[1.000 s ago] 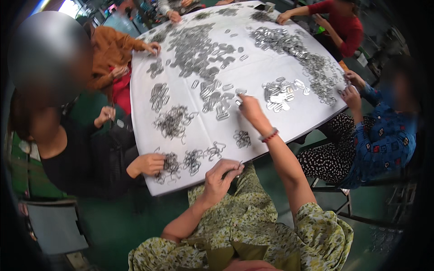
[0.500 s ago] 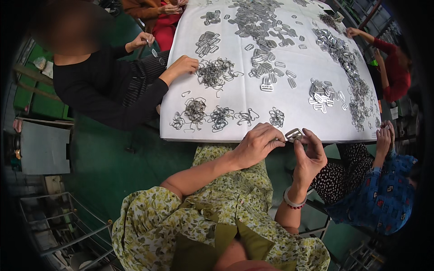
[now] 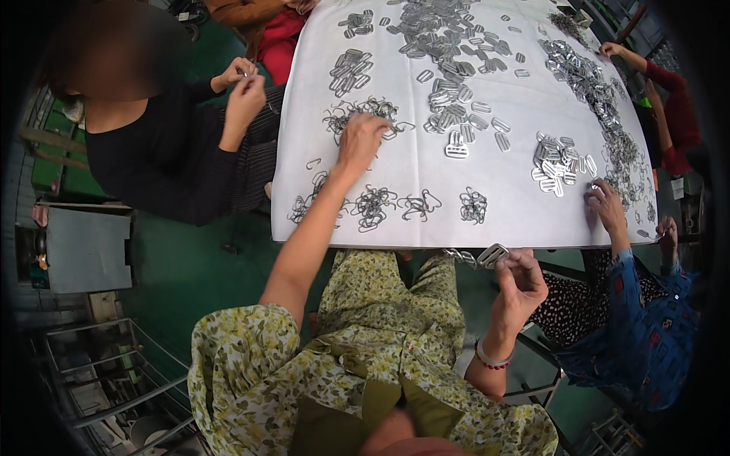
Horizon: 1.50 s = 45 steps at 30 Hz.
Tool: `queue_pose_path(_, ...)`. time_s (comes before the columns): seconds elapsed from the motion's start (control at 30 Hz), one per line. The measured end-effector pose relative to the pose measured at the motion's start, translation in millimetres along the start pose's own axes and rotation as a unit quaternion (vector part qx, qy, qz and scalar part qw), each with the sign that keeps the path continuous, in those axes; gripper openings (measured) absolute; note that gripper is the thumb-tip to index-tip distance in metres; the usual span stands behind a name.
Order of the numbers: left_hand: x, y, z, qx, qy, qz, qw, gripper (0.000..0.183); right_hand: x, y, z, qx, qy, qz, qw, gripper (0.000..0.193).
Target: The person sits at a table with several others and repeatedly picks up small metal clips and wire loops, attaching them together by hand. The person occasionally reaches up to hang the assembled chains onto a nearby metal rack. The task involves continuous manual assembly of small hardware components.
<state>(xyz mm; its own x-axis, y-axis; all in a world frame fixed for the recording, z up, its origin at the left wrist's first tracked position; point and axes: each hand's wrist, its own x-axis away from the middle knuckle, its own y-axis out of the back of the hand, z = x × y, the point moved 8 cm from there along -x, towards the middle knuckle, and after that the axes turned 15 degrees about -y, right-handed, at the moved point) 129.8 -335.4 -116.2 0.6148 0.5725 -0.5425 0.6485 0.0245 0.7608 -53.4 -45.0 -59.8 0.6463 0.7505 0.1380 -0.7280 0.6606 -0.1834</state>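
Note:
My left hand (image 3: 362,143) reaches across the white table into a tangled heap of bent wire hooks (image 3: 389,111). Its fingers curl down over the heap, slightly blurred, and their tips are hidden. Just off the near table edge, my right hand (image 3: 522,283) pinches a silver metal slide buckle (image 3: 494,255) between thumb and fingers. Small wire pieces (image 3: 461,255) stick out from the buckle's left side. Smaller piles of hooks (image 3: 376,207) lie along the table's near side, one small pile (image 3: 474,205) being closest to the buckle.
Many flat buckles (image 3: 449,45) spread over the white table (image 3: 426,224), with another buckle pile (image 3: 559,163) to the right. Co-workers sit around: one in black (image 3: 160,159) at left, one in a blue patterned sleeve (image 3: 639,327) at right. A metal rack (image 3: 114,372) stands lower left.
My left hand has left the buckle and moved forward and left to the hook heap. My right hand keeps the buckle, now slightly lower. The right-hand co-worker's hand has reached onto the table.

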Motion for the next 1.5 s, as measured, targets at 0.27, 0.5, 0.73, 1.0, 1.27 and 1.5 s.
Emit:
queue_pose_path(0.27,-29.8,-49.0,23.5,-0.097,-0.136,0.192,0.967,0.008,0.1,12.0,5.9,0.019,0.016,-0.015,1.0,0.022)
queue_pose_path(0.5,-22.6,-30.0,34.8,-0.039,-0.057,0.111,0.991,0.011,13.4,12.6,12.9,0.025,0.036,-0.021,0.999,0.02)
queue_pose_path(0.73,-2.0,-30.6,-12.3,0.261,0.138,0.084,0.952,0.023,22.6,11.9,8.5,0.048,0.054,-0.032,0.997,0.021)
queue_pose_path(1.0,45.5,5.4,-188.3,0.596,0.165,0.135,0.774,0.017,20.8,3.1,-16.1,0.046,0.017,-0.022,0.999,0.025)
queue_pose_path(1.27,56.1,38.2,-230.1,0.287,-0.106,-0.05,0.951,0.011,28.4,-6.1,-14.8,0.016,0.034,-0.043,0.998,0.024)
queue_pose_path(1.5,54.7,29.4,-226.1,0.395,-0.084,-0.099,0.91,0.01,34.2,-24.4,0.6,0.154,0.158,-0.014,0.975,0.03)
